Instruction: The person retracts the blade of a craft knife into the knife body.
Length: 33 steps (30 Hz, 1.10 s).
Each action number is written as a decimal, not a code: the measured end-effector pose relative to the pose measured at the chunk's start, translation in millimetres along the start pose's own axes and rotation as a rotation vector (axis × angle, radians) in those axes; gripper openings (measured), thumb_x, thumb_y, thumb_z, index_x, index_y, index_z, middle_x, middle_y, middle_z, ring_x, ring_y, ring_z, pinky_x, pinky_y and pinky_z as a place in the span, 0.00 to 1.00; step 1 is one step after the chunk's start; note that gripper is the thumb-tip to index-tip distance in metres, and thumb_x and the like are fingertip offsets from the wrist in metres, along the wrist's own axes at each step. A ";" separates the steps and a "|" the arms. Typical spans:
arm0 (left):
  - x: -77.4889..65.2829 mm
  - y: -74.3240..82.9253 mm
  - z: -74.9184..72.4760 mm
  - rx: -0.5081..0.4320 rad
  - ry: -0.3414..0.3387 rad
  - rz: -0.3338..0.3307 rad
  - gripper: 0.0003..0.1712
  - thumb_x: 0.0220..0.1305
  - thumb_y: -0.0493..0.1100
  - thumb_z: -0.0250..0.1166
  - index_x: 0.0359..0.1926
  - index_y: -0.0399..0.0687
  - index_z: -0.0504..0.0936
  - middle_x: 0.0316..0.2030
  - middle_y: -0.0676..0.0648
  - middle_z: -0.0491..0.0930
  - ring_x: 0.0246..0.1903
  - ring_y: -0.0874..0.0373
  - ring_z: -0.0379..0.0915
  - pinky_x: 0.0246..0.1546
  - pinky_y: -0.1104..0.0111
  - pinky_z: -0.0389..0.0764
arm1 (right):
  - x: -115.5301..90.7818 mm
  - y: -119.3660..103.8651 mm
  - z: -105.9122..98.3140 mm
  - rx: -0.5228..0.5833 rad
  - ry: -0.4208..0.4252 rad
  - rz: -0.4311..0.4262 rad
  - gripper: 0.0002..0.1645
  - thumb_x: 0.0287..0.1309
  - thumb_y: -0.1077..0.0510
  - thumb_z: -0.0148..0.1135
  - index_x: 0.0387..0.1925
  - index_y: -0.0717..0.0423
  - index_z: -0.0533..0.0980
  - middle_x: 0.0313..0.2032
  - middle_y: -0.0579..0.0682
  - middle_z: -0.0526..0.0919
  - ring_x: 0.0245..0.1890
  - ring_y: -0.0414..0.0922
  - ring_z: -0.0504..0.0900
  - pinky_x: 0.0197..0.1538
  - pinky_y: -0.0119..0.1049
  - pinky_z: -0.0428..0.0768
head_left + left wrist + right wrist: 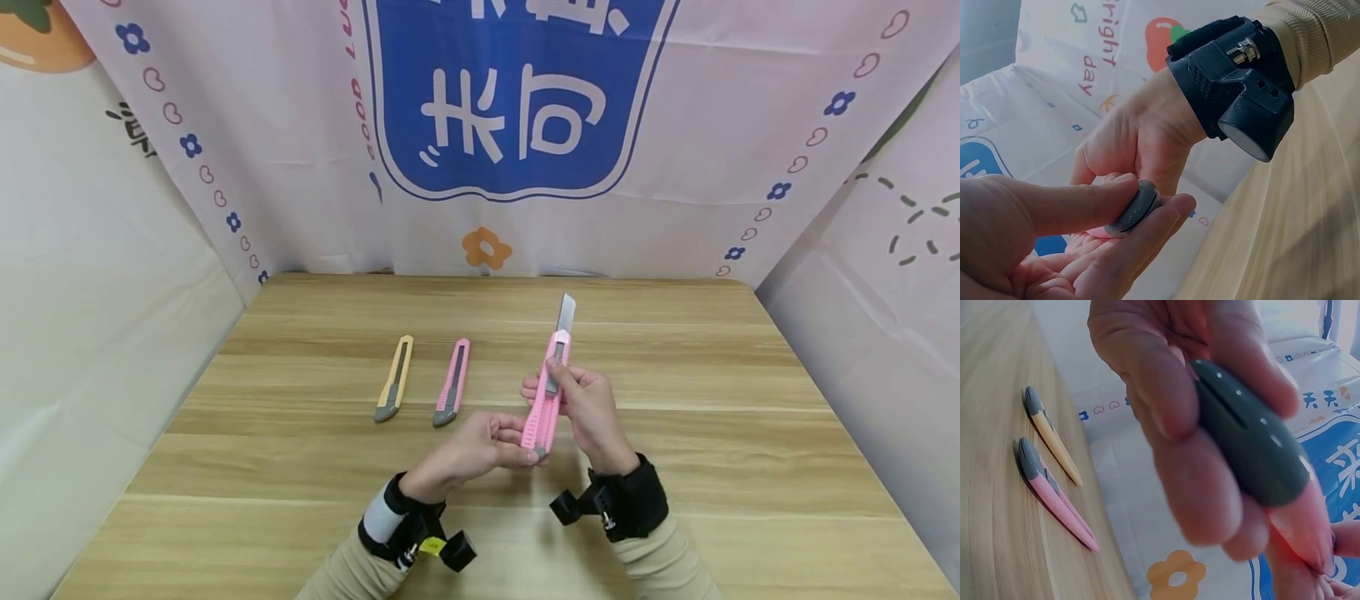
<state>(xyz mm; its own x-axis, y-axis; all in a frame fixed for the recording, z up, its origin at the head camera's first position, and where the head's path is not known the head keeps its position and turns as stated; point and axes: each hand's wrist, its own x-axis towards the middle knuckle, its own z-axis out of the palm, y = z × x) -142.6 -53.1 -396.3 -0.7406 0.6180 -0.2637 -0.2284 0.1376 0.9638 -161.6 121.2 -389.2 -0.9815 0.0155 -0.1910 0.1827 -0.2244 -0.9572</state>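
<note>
Both hands hold a pink utility knife (540, 421) above the table, its metal blade (566, 313) extended and pointing away from me. My left hand (483, 446) pinches the grey butt end between thumb and fingers. Higher up, my right hand (588, 408) grips the body, with its thumb on the grey slider (553, 382). In the left wrist view the grey end cap (1138, 206) shows between the left thumb and fingers. The right wrist view shows the same grey end (1250, 434) close up, held in the left fingers.
To the left on the wooden table (300, 467) lie a yellow utility knife (395, 375) and a second pink utility knife (453, 379), side by side, no blades showing. A printed cloth (300, 167) hangs behind the table's far edge.
</note>
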 end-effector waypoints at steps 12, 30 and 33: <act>0.4 0.4 0.7 -0.039 -0.020 -0.009 0.22 0.59 0.27 0.62 0.55 0.24 0.73 0.47 0.27 0.81 0.42 0.52 0.86 0.56 0.53 0.81 | -1.8 -0.3 -0.7 0.011 -0.022 -0.063 0.25 0.70 0.57 0.52 0.50 0.80 0.72 0.21 0.41 0.88 0.26 0.37 0.89 0.36 0.32 0.88; -0.5 0.6 0.0 -0.020 -0.009 -0.021 0.21 0.59 0.27 0.62 0.54 0.25 0.73 0.47 0.28 0.82 0.41 0.54 0.86 0.55 0.54 0.82 | -0.9 1.0 -1.7 0.014 -0.037 -0.024 0.23 0.70 0.61 0.50 0.55 0.79 0.69 0.22 0.40 0.89 0.28 0.37 0.89 0.40 0.32 0.88; -0.5 0.6 -0.4 -0.024 -0.010 -0.016 0.21 0.59 0.27 0.62 0.54 0.24 0.73 0.47 0.28 0.81 0.42 0.51 0.86 0.54 0.54 0.83 | -1.6 0.4 -1.7 0.017 -0.048 -0.029 0.22 0.69 0.62 0.51 0.55 0.79 0.69 0.23 0.40 0.89 0.29 0.37 0.89 0.40 0.32 0.88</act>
<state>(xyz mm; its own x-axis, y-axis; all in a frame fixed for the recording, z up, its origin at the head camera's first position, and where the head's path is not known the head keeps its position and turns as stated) -142.7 -53.7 -395.6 -0.7303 0.6235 -0.2790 -0.2554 0.1295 0.9581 -159.9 122.8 -389.6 -0.9881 -0.0248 -0.1518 0.1533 -0.2411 -0.9583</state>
